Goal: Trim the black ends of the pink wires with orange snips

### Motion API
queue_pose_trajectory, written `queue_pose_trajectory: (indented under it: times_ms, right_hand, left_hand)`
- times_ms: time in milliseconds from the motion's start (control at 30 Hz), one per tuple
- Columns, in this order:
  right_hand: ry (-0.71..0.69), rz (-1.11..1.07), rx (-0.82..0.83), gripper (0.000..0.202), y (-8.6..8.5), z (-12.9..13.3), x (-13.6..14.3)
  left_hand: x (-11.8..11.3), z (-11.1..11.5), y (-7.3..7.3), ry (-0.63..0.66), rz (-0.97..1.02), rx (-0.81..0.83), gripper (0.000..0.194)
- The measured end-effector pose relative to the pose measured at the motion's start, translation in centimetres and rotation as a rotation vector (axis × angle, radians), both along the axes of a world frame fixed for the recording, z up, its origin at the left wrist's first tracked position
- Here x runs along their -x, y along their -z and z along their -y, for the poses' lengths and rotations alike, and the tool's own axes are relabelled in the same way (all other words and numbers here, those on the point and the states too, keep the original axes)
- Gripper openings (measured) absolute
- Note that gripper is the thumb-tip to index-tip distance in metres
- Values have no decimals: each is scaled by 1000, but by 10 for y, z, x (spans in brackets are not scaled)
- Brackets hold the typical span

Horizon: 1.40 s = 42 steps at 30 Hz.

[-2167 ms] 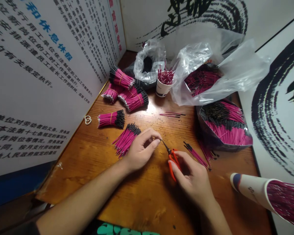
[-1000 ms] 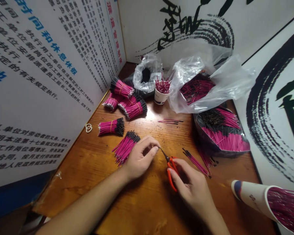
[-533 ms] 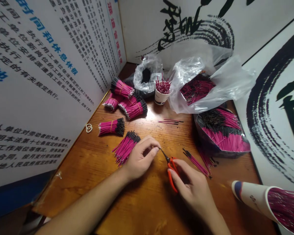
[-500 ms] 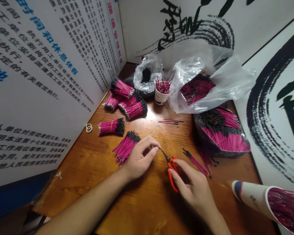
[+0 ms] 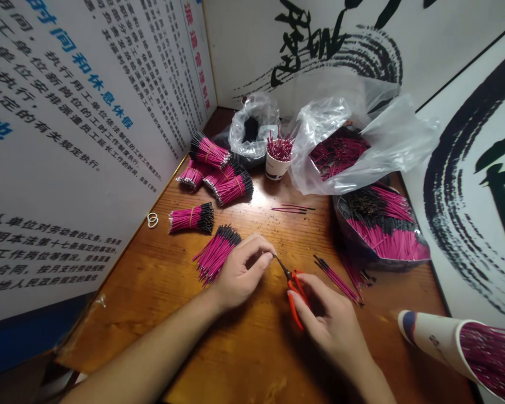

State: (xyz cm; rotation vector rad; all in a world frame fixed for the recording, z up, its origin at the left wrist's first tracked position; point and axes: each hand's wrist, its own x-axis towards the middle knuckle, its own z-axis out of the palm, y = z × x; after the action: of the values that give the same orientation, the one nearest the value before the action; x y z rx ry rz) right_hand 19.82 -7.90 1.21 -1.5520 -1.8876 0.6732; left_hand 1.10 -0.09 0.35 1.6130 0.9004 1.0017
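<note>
My right hand (image 5: pixel 330 314) grips orange-handled pliers or snips (image 5: pixel 299 297); which of the two I cannot tell. Their dark, slim tips point up and left, reaching the fingertips of my left hand (image 5: pixel 246 269). There the left thumb and forefinger are pinched together, and whatever sits between them is too small to make out. Partly behind the left hand lies a loose pile of pink wires (image 5: pixel 214 255) with black ends. Several more pink wires (image 5: pixel 339 279) rest on the table to the right of the tool.
Banded wire bundles (image 5: pixel 191 217) lie at the left, others stacked behind. A paper cup (image 5: pixel 276 169) of wires stands at the back beside plastic bags (image 5: pixel 315 120). An open bag of wires (image 5: pixel 389 241) is at right, and another cup (image 5: pixel 435 336) lies tilted near the front right. Rubber bands (image 5: pixel 152 220) lie left.
Almost nothing differs. The tool's handles look slightly closer together in my right hand; the left hand stays in place.
</note>
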Motion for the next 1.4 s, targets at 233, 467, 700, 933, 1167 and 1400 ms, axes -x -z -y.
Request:
queue_pose_trajectory:
  times_ms: [233,467,700,933,1167,1400]
  right_hand:
    - [0,22,-24,14,0,-1,0]
    - [29,-7,40,15,-1,1,0]
    - [22,-11,48,15,-1,1,-1]
    - [21,-22,51,15,-3,0,1]
    - [20,-8,33,15,-4,-1,2]
    - [6,30,-10,16,0,1,-1]
  left_hand:
    - [-1,-2,0,5,7,7,13]
    - [-2,-1,-2,0,13,3,13]
    - [-1,0,-1,0,10,8,14]
    - [-1,0,-2,-10,-10,8,15]
    - [-2,-1,-3,-15,-23,5,15]
    - [-1,-1,-2,-12,-27,-7,15]
